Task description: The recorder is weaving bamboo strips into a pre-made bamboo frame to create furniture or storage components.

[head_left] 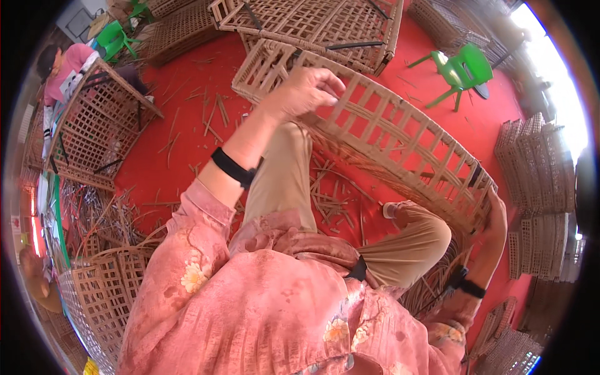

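A long, shallow woven basket (400, 128) of light brown strips stands tilted across my knees, its open lattice side facing up. Dark ties mark its rim near both ends. My left hand (306, 94) is over the basket's left part, fingers bent and apart, with nothing visible between them. At the far right end, my right hand (495, 212) grips the basket's corner; some of its fingers are hidden behind the weave. Black bands circle both my wrists.
Cut strips (334, 197) litter the red floor (200, 150). Larger woven baskets (312, 28) stand ahead. Green chairs (465, 69) are ahead right and far left. Stacked woven panels (536, 169) line the right. A person in pink (65, 72) sits behind another basket (103, 125).
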`<action>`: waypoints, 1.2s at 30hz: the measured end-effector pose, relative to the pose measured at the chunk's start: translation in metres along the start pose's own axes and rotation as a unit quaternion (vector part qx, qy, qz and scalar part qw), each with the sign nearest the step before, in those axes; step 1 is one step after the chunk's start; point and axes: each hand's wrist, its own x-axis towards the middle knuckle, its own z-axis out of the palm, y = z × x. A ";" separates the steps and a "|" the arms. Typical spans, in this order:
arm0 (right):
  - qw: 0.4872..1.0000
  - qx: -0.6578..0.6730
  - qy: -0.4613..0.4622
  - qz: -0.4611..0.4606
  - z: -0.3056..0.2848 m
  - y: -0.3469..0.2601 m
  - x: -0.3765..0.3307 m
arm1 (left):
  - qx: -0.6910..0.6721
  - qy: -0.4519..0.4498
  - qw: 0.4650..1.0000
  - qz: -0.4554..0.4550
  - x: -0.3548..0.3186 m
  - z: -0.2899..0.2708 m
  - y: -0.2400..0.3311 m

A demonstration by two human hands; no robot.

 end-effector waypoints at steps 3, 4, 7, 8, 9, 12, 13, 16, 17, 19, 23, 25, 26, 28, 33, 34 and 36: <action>0.994 0.031 0.040 0.093 -0.072 0.003 0.033 | 0.065 0.036 0.996 0.041 0.011 0.061 0.011; 0.994 0.030 0.054 0.095 -0.112 0.020 0.047 | 0.123 0.049 0.991 0.016 0.010 0.084 0.016; 0.989 -0.076 0.055 0.113 -0.209 0.059 0.071 | 0.117 0.055 0.990 0.057 0.006 0.132 0.016; 0.989 -0.099 0.071 0.078 -0.222 0.066 0.077 | 0.112 0.044 0.991 0.056 0.003 0.132 0.020; 0.987 -0.124 0.091 0.045 -0.233 0.071 0.074 | 0.123 0.065 0.988 0.062 -0.003 0.128 0.024; 0.759 -0.552 0.343 -0.049 -0.160 0.048 0.063 | 0.151 0.130 0.978 0.059 -0.033 0.078 0.033; 0.794 -0.487 0.340 -0.131 -0.122 0.032 0.055 | 0.130 0.164 0.977 0.043 -0.047 0.056 0.041; 0.866 -0.356 0.248 -0.248 0.035 -0.014 0.032 | 0.155 0.264 0.948 0.086 -0.097 -0.011 0.050; 0.894 -0.333 0.170 -0.248 0.089 -0.027 0.019 | 0.164 0.301 0.936 0.087 -0.119 -0.030 0.056; 0.957 -0.127 -0.043 -0.257 0.156 -0.019 0.011 | 0.181 0.361 0.907 0.123 -0.141 -0.050 0.070; 0.917 -0.164 -0.213 -0.296 0.268 -0.023 -0.005 | 0.264 0.465 0.811 0.239 -0.195 -0.084 0.111; 0.881 -0.151 -0.268 -0.358 0.279 -0.025 -0.020 | 0.244 0.495 0.785 0.281 -0.202 -0.091 0.112; 0.864 -0.147 -0.284 -0.388 0.280 -0.028 -0.028 | 0.246 0.497 0.783 0.281 -0.201 -0.091 0.112; 0.883 -0.152 -0.288 -0.338 0.259 -0.040 -0.050 | 0.295 0.506 0.777 0.231 -0.188 -0.084 0.104; 0.945 -0.219 -0.179 -0.162 0.176 -0.040 -0.098 | 0.218 0.325 0.909 0.143 -0.093 0.015 0.059; 0.956 -0.194 -0.165 -0.142 0.161 -0.028 -0.101 | 0.251 0.294 0.900 0.199 -0.076 0.029 0.047; 0.971 -0.157 -0.136 -0.119 0.142 -0.009 -0.109 | 0.210 0.212 0.931 0.208 -0.045 0.064 0.030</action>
